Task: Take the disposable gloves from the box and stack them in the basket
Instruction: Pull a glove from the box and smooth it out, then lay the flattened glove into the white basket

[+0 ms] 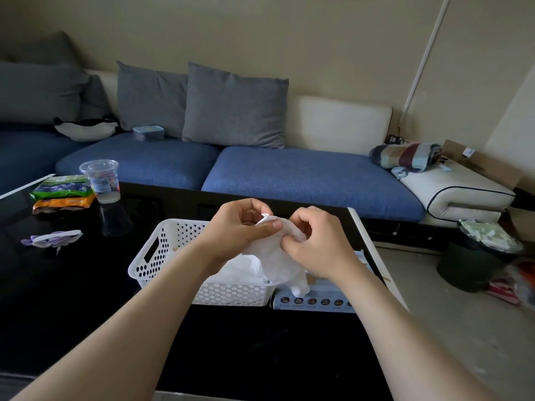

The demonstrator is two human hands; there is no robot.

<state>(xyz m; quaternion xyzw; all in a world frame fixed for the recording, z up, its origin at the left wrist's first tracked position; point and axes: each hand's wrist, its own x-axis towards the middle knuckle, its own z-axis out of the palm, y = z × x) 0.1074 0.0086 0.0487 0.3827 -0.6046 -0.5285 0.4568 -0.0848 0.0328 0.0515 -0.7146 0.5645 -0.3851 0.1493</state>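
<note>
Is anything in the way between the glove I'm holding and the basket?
Nothing visible. The glove, pinched by the left hand and right hand, hangs above the right side of the open basket, over other gloves inside.

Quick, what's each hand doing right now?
Left hand: closed, pinching the glove.
Right hand: closed, pinching the same glove.

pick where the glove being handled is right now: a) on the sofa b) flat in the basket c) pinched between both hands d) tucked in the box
c: the left hand and the right hand both pinch the glove, which hangs over the basket and the box.
</note>
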